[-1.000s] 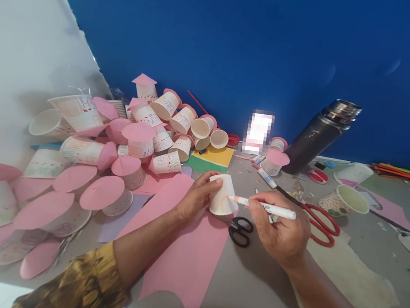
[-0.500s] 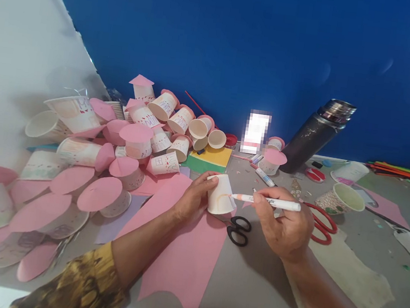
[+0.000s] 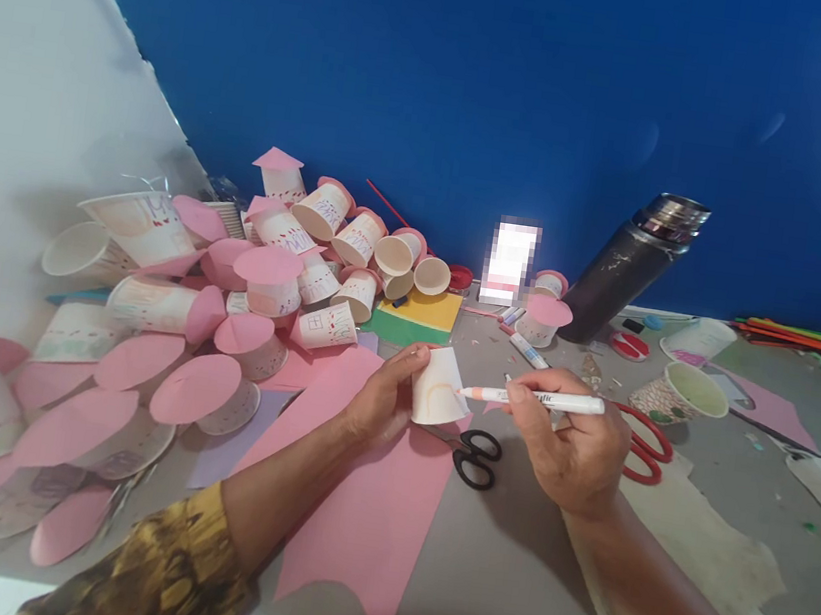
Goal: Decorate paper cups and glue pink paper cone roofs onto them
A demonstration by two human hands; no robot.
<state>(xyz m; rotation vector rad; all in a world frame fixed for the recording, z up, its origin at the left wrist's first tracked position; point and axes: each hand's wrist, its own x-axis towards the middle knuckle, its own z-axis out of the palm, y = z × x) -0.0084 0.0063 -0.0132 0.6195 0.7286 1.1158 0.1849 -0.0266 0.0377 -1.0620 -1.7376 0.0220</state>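
Note:
My left hand [image 3: 384, 402] grips a small white paper cup [image 3: 437, 388], held upside down over a pink paper sheet [image 3: 368, 514]. A faint orange arch is drawn on the cup's side. My right hand [image 3: 573, 450] pinches a white marker [image 3: 542, 399] with an orange tip. The tip touches the cup's right side. Black scissors [image 3: 475, 457] lie on the table just below the cup, between my two hands.
A heap of decorated paper cups with pink cone roofs [image 3: 255, 277] fills the left side. A dark steel flask [image 3: 632, 266] leans at the back right. Red scissors [image 3: 642, 444], a patterned cup [image 3: 678, 395], glue sticks [image 3: 526, 348] and coloured sticks [image 3: 806, 345] lie to the right.
My left hand has turned the cup so the orange arch shows more. The marker has risen slightly along the cup's side. The view has shifted a little.

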